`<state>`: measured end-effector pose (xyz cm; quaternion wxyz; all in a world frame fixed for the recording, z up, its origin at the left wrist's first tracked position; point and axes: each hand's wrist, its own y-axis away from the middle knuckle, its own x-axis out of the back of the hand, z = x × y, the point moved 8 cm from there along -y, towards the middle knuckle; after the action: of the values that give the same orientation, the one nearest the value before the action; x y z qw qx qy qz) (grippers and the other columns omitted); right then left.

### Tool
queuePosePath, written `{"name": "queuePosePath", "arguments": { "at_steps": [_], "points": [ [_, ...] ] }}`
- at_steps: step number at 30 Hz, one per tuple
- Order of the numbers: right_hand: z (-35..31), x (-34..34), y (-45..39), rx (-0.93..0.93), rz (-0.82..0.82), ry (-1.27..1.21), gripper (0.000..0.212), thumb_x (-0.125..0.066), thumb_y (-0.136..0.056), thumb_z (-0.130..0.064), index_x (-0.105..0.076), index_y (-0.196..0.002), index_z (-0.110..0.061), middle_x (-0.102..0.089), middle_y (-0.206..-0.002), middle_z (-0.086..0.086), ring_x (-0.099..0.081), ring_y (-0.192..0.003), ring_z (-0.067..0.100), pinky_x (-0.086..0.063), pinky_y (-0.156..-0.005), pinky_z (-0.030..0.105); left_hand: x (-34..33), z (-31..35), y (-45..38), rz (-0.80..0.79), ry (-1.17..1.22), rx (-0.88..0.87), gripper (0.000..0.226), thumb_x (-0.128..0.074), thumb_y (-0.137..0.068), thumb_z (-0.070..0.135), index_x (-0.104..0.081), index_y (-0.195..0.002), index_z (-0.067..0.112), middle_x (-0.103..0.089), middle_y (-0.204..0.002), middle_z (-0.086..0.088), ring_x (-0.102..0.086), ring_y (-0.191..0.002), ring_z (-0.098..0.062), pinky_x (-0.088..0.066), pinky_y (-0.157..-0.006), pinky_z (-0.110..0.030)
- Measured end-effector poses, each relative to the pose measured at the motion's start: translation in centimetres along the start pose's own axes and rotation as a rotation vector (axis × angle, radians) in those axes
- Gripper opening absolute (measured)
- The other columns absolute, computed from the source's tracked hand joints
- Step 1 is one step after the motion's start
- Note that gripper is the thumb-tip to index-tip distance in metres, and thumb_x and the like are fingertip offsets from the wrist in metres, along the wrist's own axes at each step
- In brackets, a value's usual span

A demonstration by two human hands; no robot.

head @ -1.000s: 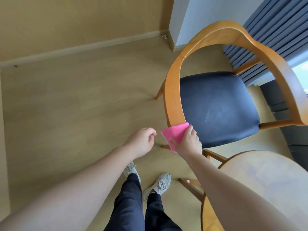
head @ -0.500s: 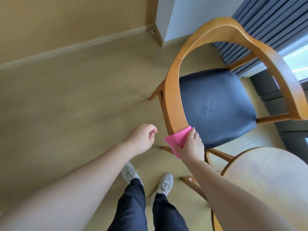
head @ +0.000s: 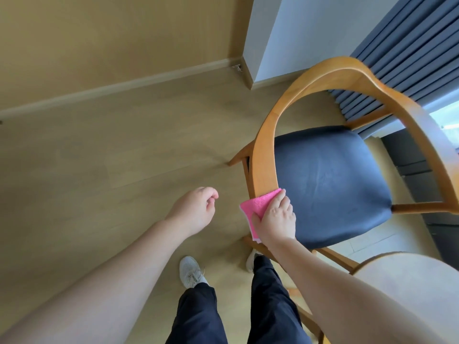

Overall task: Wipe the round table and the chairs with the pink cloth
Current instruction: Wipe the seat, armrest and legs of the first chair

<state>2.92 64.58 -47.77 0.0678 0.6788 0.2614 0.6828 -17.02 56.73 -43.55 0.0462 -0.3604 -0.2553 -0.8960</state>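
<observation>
A light wooden floor [head: 104,150] fills most of the view, meeting a tan wall [head: 99,36] along a pale skirting board [head: 119,86]. At the upper right, a white wall section [head: 310,33] stands beside dark blue-grey pleated curtains [head: 409,53], with a bright strip of window at the right edge.

The wooden armchair [head: 347,75] stands on the floor at the right, its curved back-and-arm rail sweeping in one loop around a dark blue padded seat [head: 330,180]. Just below it, at the lower right corner, part of the round tabletop [head: 409,281] shows, pale on top with a wooden rim, close to the chair's front leg frame.

The person stands beside the chair, dark trousers [head: 198,316] and a light grey sneaker [head: 191,271] seen below; the second shoe is mostly hidden behind the right forearm.

The right hand [head: 275,217] grasps the pink cloth [head: 255,204], fingers curled over it and pressing it against the near end of the chair's left-hand rail, where the rail comes down beside the seat. The cloth's upper edge touches the wood; its lower corner hangs below the hand.

The left hand [head: 196,209] hovers over the floor just left of the cloth, holding nothing, its fingers loosely curled and relaxed, apart from chair and cloth.
</observation>
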Motion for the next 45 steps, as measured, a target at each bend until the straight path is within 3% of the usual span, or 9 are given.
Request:
{"name": "queuePosePath", "arguments": {
  "at_steps": [11,26,36,39,45],
  "points": [
    [-0.2,0.4,-0.1,-0.028,0.023,0.000,0.107,-0.031,-0.084,-0.074,-0.004,-0.148,0.008,-0.034,-0.144,0.020,-0.040,-0.128,0.033,-0.036,-0.104,0.039,1.5,-1.2,1.4,0.118,0.047,0.171,0.020,-0.051,-0.091,0.012,-0.063,-0.105,0.016,-0.061,-0.097,0.004,-0.058,-0.087,-0.018,-0.048,-0.079,-0.032],
    [-2.5,1.1,-3.8,-0.089,0.073,0.003,0.097,-0.038,-0.091,-0.059,0.003,-0.147,0.008,-0.032,-0.143,0.020,-0.041,-0.124,0.032,-0.037,-0.099,0.039,2.0,-1.6,-0.6,0.100,0.031,0.108,0.021,-0.052,-0.090,0.010,-0.063,-0.106,0.017,-0.061,-0.097,0.006,-0.058,-0.085,-0.015,-0.048,-0.078,-0.030],
    [-6.1,4.8,-13.3,-0.221,0.115,-0.124,0.098,-0.048,-0.091,-0.051,0.008,-0.147,0.008,-0.033,-0.139,0.016,-0.040,-0.119,0.029,-0.037,-0.095,0.036,3.3,-2.4,-1.7,0.176,0.065,0.109,0.020,-0.056,-0.087,0.007,-0.065,-0.101,0.018,-0.060,-0.094,0.007,-0.060,-0.080,-0.014,-0.049,-0.076,-0.029],
    [-6.2,5.1,-14.2,-0.244,0.134,-0.139,0.090,-0.041,-0.095,-0.047,0.008,-0.147,0.008,-0.034,-0.139,0.016,-0.041,-0.117,0.028,-0.037,-0.092,0.035,3.4,-2.4,-1.6,0.183,0.064,0.137,0.020,-0.056,-0.087,0.008,-0.065,-0.100,0.019,-0.059,-0.092,0.010,-0.059,-0.078,-0.012,-0.049,-0.075,-0.029],
    [-5.6,5.3,-13.6,-0.160,0.049,-0.308,0.104,-0.051,-0.088,-0.054,0.009,-0.147,0.007,-0.030,-0.144,0.017,-0.038,-0.126,0.029,-0.037,-0.098,0.038,4.3,-0.9,-1.9,0.141,0.047,0.169,0.021,-0.055,-0.089,0.010,-0.064,-0.104,0.020,-0.062,-0.097,0.007,-0.059,-0.082,-0.013,-0.049,-0.078,-0.030]
  ]
}}
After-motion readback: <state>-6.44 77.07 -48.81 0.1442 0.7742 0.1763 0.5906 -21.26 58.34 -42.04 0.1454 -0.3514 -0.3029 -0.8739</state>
